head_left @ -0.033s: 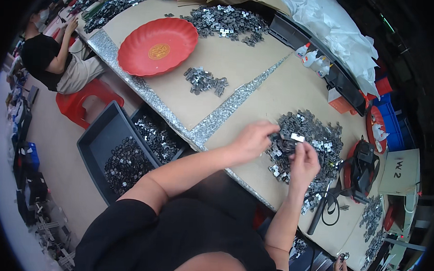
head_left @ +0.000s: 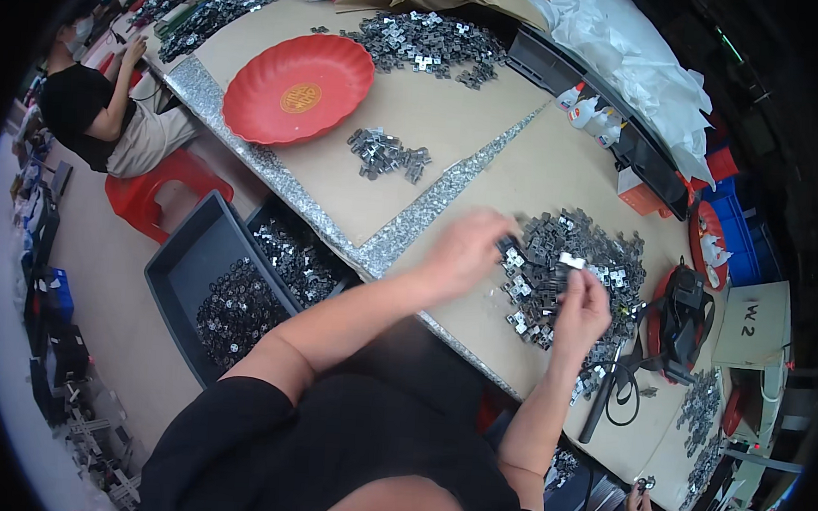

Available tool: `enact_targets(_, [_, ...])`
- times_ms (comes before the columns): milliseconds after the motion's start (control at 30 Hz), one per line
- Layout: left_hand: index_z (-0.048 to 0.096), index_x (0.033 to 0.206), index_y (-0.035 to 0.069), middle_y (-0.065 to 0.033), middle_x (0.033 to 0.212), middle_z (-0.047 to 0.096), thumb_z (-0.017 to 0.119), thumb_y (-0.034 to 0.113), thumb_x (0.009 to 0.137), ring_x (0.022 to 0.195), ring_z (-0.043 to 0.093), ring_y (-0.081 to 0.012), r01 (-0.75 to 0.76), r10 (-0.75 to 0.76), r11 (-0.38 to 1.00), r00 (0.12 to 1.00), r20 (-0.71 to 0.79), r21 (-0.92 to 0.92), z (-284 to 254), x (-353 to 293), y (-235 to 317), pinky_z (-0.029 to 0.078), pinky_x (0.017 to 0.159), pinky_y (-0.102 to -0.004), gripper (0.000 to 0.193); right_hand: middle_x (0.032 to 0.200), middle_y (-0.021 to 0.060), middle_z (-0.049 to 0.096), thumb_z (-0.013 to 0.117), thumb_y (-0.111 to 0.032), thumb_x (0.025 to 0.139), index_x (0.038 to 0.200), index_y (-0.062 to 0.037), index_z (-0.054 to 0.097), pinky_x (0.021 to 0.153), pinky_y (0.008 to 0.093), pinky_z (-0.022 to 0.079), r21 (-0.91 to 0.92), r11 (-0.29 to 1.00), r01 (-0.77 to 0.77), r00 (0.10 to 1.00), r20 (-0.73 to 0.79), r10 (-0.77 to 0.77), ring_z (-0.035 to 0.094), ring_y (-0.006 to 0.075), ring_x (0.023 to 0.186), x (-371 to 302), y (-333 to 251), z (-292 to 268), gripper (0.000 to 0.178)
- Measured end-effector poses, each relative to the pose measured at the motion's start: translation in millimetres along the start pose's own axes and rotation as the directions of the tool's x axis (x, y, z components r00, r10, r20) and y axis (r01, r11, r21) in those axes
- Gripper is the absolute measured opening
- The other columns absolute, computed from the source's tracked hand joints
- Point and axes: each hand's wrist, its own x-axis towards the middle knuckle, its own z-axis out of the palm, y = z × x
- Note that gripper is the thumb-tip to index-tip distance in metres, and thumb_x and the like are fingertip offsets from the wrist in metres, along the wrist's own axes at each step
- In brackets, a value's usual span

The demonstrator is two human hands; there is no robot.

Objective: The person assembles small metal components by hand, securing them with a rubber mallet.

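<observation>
My right hand (head_left: 584,311) pinches a small metal part (head_left: 572,261) with a bright, shiny face, holding it over the pile. Just left of it, my left hand (head_left: 469,254) is a little smeared by motion. Its fingertips close on a small dark part (head_left: 507,245) at the pile's left edge. Beneath and beyond both hands lies a heap of small grey and silver metal parts (head_left: 567,231) on the beige table cover.
A red scalloped plate (head_left: 250,104) stands at the far left, near a small cluster of parts (head_left: 386,154). A grey bin (head_left: 182,253) of dark parts sits below the table edge. At right lie a black corded device (head_left: 679,316) and white bottles (head_left: 583,110). Another person (head_left: 93,100) sits far left.
My left hand has shifted slightly left and away from the right one. The right hand has moved a little to the right with its metal part.
</observation>
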Motion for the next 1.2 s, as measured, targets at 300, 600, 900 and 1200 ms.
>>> enact_targets(300, [0.054, 0.113, 0.015, -0.0149, 0.124, 0.042, 0.058, 0.026, 0.073, 0.120, 0.032, -0.0349, 0.178, -0.126, 0.621, 0.984, -0.127, 0.764, -92.6, 23.2, -51.7, 0.020, 0.096, -0.0586, 0.042, 0.092, 0.0176, 0.056, 0.055, -0.017, 0.082, 0.098, 0.0019, 0.060, 0.072, 0.0364, 0.045, -0.813, 0.553, 0.182, 0.982, 0.119, -0.148, 0.057, 0.0312, 0.082, 28.0, -32.7, -16.9, 0.025])
enact_targets(600, [0.058, 0.094, 0.006, -0.0131, 0.108, 0.051, 0.059, 0.021, 0.069, 0.111, 0.040, -0.0301, 0.092, 0.011, 0.658, 0.991, -0.132, 0.747, -85.0, 28.0, -69.1, 0.023, 0.093, -0.0554, 0.029, 0.088, 0.0114, 0.057, 0.059, -0.018, 0.071, 0.079, -0.0034, 0.062, 0.077, 0.0396, 0.040, -0.554, 0.284, 0.782, 0.596, 0.799, -0.081, 0.052, 0.0255, 0.090, 24.4, -50.1, 90.5, 0.017])
enact_targets(900, [0.058, 0.098, 0.007, -0.0123, 0.108, 0.050, 0.067, 0.019, 0.061, 0.112, 0.039, -0.0297, 0.112, -0.027, 0.708, 0.991, -0.132, 0.697, -89.0, 22.2, -63.3, 0.022, 0.095, -0.0559, 0.040, 0.119, 0.0211, 0.047, 0.066, -0.035, 0.070, 0.108, -0.0039, 0.055, 0.091, 0.0358, 0.039, -0.336, 0.795, 0.505, 0.729, 0.660, -0.184, 0.048, 0.0340, 0.106, 205.9, -15.3, 210.6, 0.051])
enact_targets(1200, [0.060, 0.093, 0.006, -0.0121, 0.105, 0.052, 0.062, 0.014, 0.062, 0.111, 0.040, -0.0293, 0.143, -0.098, 0.755, 0.990, -0.105, 0.640, -92.6, 22.9, -65.8, 0.020, 0.096, -0.0568, 0.032, 0.136, 0.0196, 0.027, 0.070, -0.053, 0.060, 0.129, -0.0141, 0.039, 0.104, 0.0405, 0.020, -0.425, 0.666, 0.613, 0.730, 0.627, -0.272, 0.024, 0.0322, 0.127, 254.1, 9.6, 321.7, 0.085])
